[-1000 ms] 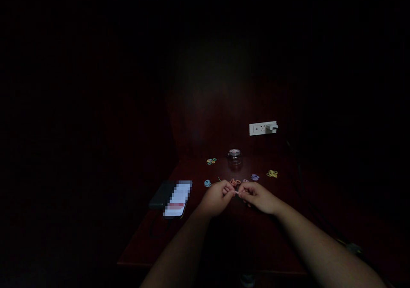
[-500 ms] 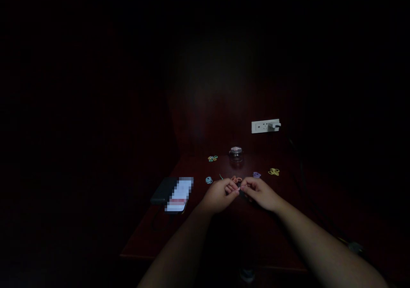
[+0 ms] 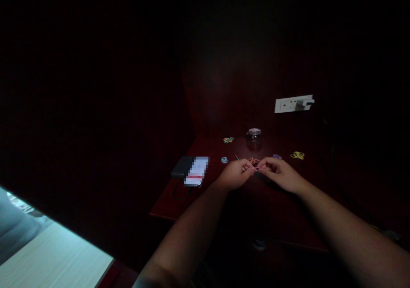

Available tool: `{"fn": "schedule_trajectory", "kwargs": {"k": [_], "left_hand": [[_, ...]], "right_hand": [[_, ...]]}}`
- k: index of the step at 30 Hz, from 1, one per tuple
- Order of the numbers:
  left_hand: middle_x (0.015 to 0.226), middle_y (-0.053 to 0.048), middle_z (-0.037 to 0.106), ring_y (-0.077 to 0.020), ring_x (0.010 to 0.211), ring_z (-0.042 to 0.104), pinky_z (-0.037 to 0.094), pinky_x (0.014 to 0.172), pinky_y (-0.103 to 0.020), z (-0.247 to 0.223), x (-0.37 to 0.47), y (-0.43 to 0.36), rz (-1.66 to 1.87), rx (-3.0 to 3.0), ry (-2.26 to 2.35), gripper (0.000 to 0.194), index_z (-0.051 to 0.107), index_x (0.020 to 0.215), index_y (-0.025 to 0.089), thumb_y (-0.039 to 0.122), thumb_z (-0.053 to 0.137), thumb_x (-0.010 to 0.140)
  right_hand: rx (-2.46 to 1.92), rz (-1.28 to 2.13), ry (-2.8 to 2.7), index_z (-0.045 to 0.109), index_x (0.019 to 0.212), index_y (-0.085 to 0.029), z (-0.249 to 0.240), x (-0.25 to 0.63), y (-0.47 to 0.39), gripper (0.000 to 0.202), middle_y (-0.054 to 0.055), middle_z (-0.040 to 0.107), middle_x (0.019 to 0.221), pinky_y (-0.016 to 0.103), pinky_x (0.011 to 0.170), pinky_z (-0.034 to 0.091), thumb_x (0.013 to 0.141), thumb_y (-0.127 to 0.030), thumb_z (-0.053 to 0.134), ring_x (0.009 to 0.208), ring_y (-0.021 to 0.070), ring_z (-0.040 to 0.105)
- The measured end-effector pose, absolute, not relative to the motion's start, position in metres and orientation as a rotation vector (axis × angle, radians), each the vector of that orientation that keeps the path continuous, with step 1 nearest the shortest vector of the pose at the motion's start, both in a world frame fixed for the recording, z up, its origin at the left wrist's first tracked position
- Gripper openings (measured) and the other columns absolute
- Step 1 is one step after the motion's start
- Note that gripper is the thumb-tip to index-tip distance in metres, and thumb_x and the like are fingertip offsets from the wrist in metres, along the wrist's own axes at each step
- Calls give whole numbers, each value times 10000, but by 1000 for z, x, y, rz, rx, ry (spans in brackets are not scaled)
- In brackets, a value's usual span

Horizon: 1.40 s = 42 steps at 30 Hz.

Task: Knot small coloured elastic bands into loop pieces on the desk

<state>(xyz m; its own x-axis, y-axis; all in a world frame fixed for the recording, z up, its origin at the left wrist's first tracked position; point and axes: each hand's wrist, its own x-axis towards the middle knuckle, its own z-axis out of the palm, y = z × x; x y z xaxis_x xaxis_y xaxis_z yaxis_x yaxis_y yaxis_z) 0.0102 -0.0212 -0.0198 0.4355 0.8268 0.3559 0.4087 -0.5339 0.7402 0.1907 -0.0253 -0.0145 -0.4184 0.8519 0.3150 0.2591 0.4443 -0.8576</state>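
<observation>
Ringing hands: coloured bands [image 3: 297, 155], jar [image 3: 254, 135], wall socket [image 3: 294, 104], phone [image 3: 196, 171].

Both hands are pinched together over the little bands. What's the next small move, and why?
Probably ease the hands apart a little: the left hand and right hand meet fingertip to fingertip above the orange bands, hiding whatever they pinch in this dim light.

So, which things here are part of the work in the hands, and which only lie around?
In use: left hand and right hand, fingertips pinched together over the orange bands; what they pinch is too small to tell.

Lying about: yellow bands, jar, dark box, wall socket.
</observation>
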Motion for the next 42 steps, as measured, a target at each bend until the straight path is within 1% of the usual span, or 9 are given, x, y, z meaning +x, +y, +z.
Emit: {"fn": "schedule_trajectory", "kwargs": {"k": [5, 12, 17, 23, 26, 30, 35, 37, 42], "left_hand": [[743, -31, 606, -102, 651, 528, 410, 602, -211, -20, 9, -20, 1000, 2142, 1073, 221, 564, 817, 122, 319, 465, 811], [793, -35, 609, -96, 673, 532, 423, 610, -204, -18, 11, -21, 1023, 2138, 992, 207, 578, 879, 124, 292, 555, 759], [801, -44, 621, -114, 711, 553, 428, 639, -219, -20, 9, -18, 953, 2145, 1010, 196, 587, 851, 129, 301, 519, 785], [804, -37, 629, -118, 710, 558, 434, 674, -236, -16, 11, -21, 867, 2178, 979, 172, 564, 824, 133, 277, 471, 813], [812, -33, 627, -119, 723, 560, 431, 679, -233, -13, 12, -23, 889, 2199, 972, 163, 549, 821, 141, 268, 448, 826], [825, -26, 613, -122, 754, 558, 424, 686, -229, -13, 11, -22, 979, 2221, 1013, 139, 540, 833, 152, 254, 445, 826], [855, -31, 603, -125, 771, 550, 424, 717, -242, -13, 10, -21, 1038, 2242, 1087, 133, 548, 844, 157, 258, 466, 815], [855, -30, 605, -120, 762, 553, 429, 695, -234, -13, 10, -21, 1036, 2223, 1068, 133, 551, 847, 158, 259, 472, 813], [842, -42, 622, -118, 727, 562, 418, 577, -203, -18, 13, -20, 1022, 2136, 1050, 178, 574, 880, 148, 285, 544, 771]], "right_hand": [[-920, 976, -1917, 573, 765, -134, -18, 192, -23, 304, -29, 445, 524, 195, 424, 271, 726, -435, 587, 463, 65, 354], [-928, 1011, -1872, 574, 780, -130, -21, 192, -20, 310, -37, 449, 512, 190, 414, 259, 709, -431, 598, 450, 62, 356], [-929, 932, -1892, 567, 746, -133, -18, 192, -22, 269, -30, 457, 527, 197, 432, 271, 734, -401, 575, 467, 71, 372], [-938, 905, -1834, 518, 751, -153, -17, 194, -19, 260, -28, 478, 556, 198, 442, 315, 777, -412, 513, 469, 79, 421], [-943, 881, -1792, 502, 749, -157, -18, 195, -17, 263, -34, 472, 558, 197, 442, 324, 782, -418, 505, 464, 76, 431], [-922, 1012, -1809, 505, 770, -151, -21, 193, -18, 277, -45, 461, 529, 188, 413, 313, 763, -426, 535, 442, 72, 421], [-838, 1174, -1910, 513, 786, -140, -27, 190, -17, 289, -41, 469, 576, 184, 429, 355, 731, -413, 589, 456, 55, 418], [-833, 1191, -1913, 505, 770, -142, -28, 190, -17, 293, -46, 459, 566, 181, 428, 347, 718, -412, 606, 454, 52, 413], [-836, 1155, -1883, 494, 754, -141, -27, 191, -17, 297, -54, 439, 535, 178, 421, 301, 716, -413, 607, 446, 49, 384]]}}
